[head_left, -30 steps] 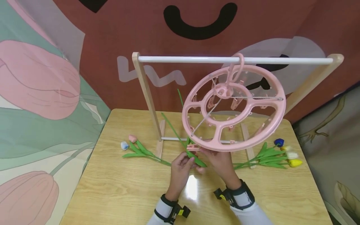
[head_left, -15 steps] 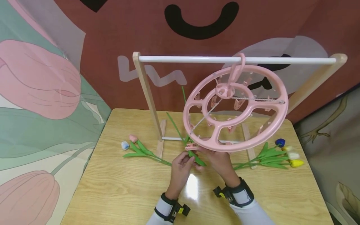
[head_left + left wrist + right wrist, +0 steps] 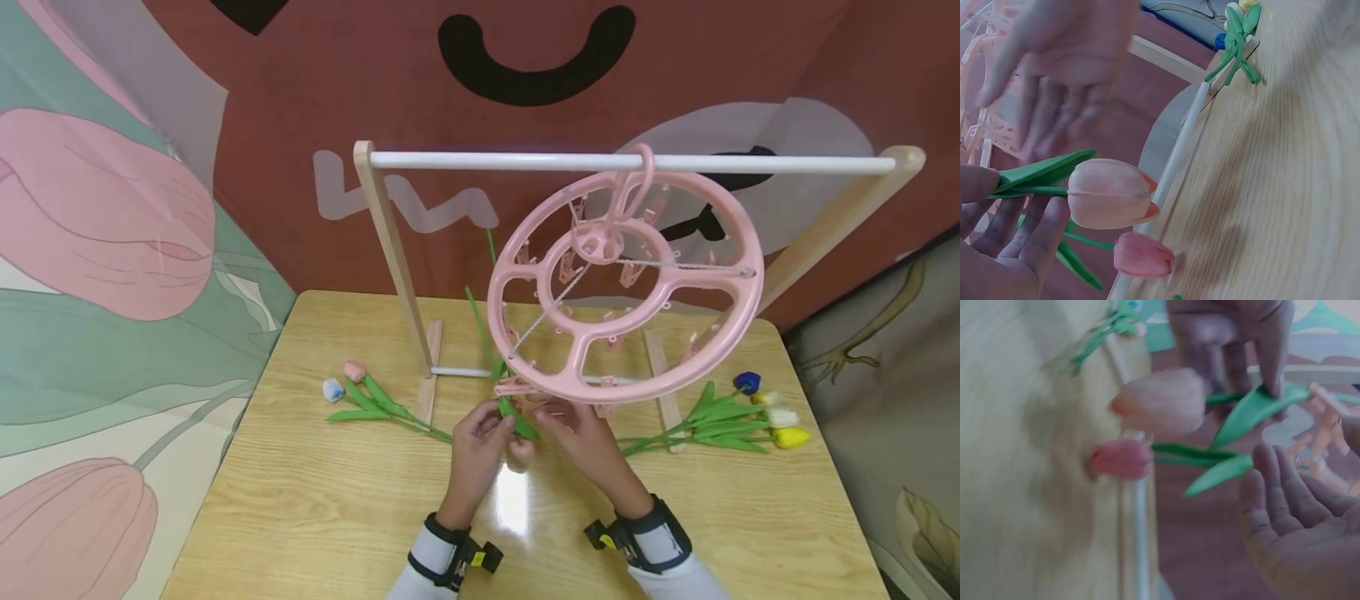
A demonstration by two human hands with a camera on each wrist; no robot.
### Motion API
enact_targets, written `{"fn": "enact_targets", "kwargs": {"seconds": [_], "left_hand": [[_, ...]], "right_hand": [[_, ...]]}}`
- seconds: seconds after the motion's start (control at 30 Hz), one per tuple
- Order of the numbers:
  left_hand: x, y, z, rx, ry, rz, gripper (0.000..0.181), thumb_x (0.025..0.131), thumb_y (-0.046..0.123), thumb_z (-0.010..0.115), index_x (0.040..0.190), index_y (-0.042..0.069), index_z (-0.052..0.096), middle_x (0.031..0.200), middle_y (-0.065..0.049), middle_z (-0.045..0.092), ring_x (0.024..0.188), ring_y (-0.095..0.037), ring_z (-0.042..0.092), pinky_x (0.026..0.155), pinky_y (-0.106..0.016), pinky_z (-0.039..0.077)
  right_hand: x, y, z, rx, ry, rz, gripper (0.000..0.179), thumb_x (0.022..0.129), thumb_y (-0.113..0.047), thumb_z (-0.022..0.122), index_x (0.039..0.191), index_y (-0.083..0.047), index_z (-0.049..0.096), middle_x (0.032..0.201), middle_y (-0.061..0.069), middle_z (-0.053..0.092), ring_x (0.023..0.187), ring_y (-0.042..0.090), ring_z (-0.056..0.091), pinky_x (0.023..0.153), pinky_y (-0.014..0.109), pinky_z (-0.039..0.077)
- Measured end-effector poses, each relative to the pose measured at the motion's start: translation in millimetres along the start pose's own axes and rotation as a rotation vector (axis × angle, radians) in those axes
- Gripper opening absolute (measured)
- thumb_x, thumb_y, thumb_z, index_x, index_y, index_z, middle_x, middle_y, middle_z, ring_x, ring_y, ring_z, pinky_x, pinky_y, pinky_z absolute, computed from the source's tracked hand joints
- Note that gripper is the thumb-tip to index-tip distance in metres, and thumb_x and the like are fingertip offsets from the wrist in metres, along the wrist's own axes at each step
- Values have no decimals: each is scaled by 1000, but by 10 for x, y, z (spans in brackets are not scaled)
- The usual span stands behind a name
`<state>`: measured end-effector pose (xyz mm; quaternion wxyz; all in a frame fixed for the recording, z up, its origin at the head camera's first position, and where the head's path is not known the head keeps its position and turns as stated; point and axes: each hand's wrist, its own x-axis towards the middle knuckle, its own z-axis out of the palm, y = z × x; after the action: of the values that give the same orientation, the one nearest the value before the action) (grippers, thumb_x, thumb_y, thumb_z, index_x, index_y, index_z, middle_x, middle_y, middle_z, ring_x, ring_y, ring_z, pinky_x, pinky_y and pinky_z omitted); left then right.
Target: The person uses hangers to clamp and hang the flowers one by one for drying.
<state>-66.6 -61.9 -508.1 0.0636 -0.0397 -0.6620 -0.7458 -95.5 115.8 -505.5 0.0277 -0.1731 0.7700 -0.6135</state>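
Note:
My left hand (image 3: 480,442) pinches a pale pink tulip (image 3: 1110,194) at its green stem and leaf, with the bloom hanging down. The stem runs up by a pink clothespin (image 3: 513,387) at the front of the round pink drying hanger (image 3: 585,346); whether the pin grips it, I cannot tell. My right hand (image 3: 581,437) is just right of that tulip, fingers loosely extended and holding nothing, as the right wrist view shows. Behind, a deeper pink tulip (image 3: 1142,254) hangs bloom down, apart from both hands.
The hanger hooks over the white bar (image 3: 495,160) of a wooden stand. Two tulips, one blue (image 3: 333,390) and one pink (image 3: 355,371), lie at the table's left. Several more tulips, including a yellow one (image 3: 791,437), lie at the right.
My right hand has drawn back from the clothespin and turned its fingers loose. The tulip's stem has tilted more upright, while my left hand stays on it. The hanger swings slightly.

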Motion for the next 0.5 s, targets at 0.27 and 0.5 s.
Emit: {"fn": "enact_targets", "kwargs": {"seconds": [0.27,0.5], "left_hand": [[73,-220,-155,-22,61,-1,20,93,0,61,113,-3,64,105,-24,71,91,-36,70,72,-51,61],[150,-229,-234,-47,72,33,23,92,3,63,114,-1,64,107,-25,68,89,-38,69,72,-41,63]], "right_hand": [[-206,163,-204,-15,25,141,31,97,-20,60,125,-7,57,122,16,65,109,30,61,89,36,58],[-313,273,-373,-158,93,98,30,98,-21,57,127,-10,58,117,12,68,104,22,61,85,36,59]]}}
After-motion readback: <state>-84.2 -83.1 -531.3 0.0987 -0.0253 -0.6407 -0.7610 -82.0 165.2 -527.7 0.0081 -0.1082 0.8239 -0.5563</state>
